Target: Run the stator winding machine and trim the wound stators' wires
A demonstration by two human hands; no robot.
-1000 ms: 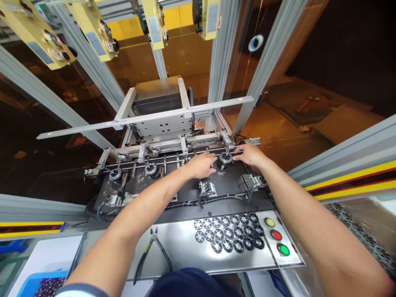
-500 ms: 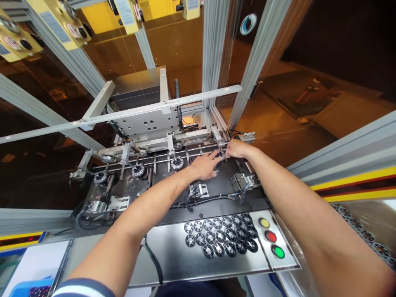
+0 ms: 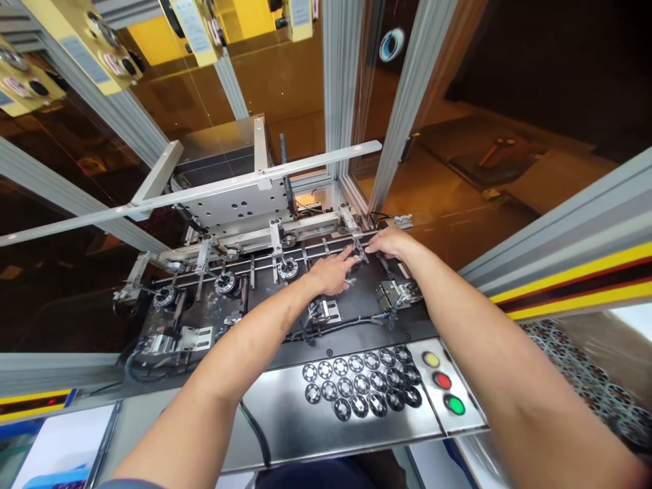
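At the rightmost station of the machine sits a round slotted part (image 3: 358, 254), partly covered by fingers. My left hand (image 3: 332, 272) reaches it from the left, fingers spread, with fingertips at its near left edge. On its right side is my right hand (image 3: 388, 242), its thumb and fingers bent close to the part; whether they pinch anything is too small to tell. Similar round parts sit at the other stations: one (image 3: 288, 269) left of my left hand, another (image 3: 225, 282) further left, and one (image 3: 165, 297) at the far left.
Several black round parts (image 3: 359, 384) stand in rows on the metal ledge (image 3: 285, 421), beside yellow, red and green buttons (image 3: 442, 381). A long metal bar (image 3: 204, 192) crosses above the stations. Cables and metal brackets (image 3: 331, 311) lie before them. More round parts (image 3: 585, 373) are at the right.
My right hand has shifted slightly at the rightmost part, its fingers now reaching further left and less curled. My left hand stays beside the part. The whole view has shifted a little.
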